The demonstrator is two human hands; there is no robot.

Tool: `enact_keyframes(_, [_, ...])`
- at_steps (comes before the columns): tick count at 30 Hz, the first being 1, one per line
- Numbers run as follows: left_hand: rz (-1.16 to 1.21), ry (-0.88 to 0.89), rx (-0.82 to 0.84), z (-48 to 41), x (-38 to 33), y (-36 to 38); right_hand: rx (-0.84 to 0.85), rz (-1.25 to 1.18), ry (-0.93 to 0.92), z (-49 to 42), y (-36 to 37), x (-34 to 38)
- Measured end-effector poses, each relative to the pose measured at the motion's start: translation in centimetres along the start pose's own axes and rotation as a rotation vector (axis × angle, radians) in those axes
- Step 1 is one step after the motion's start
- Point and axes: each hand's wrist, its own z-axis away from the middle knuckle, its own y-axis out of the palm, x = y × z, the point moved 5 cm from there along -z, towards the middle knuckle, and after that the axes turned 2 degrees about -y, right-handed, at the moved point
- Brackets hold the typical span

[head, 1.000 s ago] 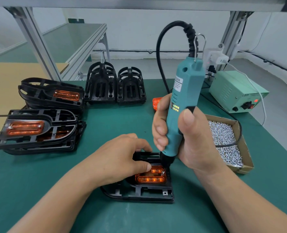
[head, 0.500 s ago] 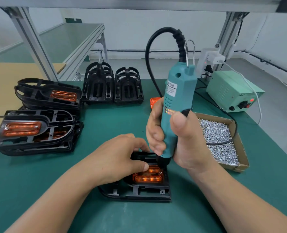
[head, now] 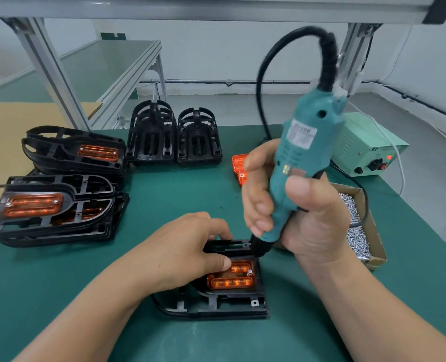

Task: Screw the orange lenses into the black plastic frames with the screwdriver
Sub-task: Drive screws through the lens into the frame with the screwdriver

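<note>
A black plastic frame [head: 216,305] lies flat on the green mat in front of me, with an orange lens [head: 232,280] seated in it. A silver screw [head: 249,271] shows at the lens's right end. My left hand [head: 185,253] holds the frame down: its thumb presses on the lens and its curled fingers sit on the frame's far part. My right hand [head: 305,223] grips the teal electric screwdriver [head: 305,150], which leans to the right. Its black nose [head: 260,248] hangs just above and behind the screw.
Stacks of frames with lenses fitted lie at the left [head: 54,210] and back left [head: 73,152]. Bare frames [head: 174,134] stand at the back. Loose orange lenses [head: 238,165] sit behind my right hand. A cardboard box of screws [head: 360,231] and a green power unit [head: 365,147] are on the right.
The screwdriver has lifted off the lens and tilted to the right, which uncovers the screw at the lens's right end. My left hand has stayed on the frame.
</note>
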Motion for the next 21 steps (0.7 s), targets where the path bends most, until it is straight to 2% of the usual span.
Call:
enact_keyframes(4, [-0.002,-0.009,0.016,0.1,0.2,0.0,-0.177,-0.031,-0.087,-0.1,-2.2,1.2])
enact_keyframes(11, [-0.039,0.016,0.011,0.2,-1.5,0.2,-0.667,-0.083,-0.216,1.1,-9.0,3.7])
enact_keyframes(14, [-0.097,0.041,0.007,0.1,-2.6,0.5,-0.811,-0.141,-0.257,1.9,-11.0,4.1])
enact_keyframes(18, [-0.086,0.069,-0.120,-0.7,-4.0,-0.3,-0.935,-0.255,-0.317,2.6,-12.8,4.2])
enact_keyframes(21, [-0.041,0.180,-0.228,-1.9,-6.1,-0.8,-1.016,-0.360,-0.375,3.1,-14.2,4.2])
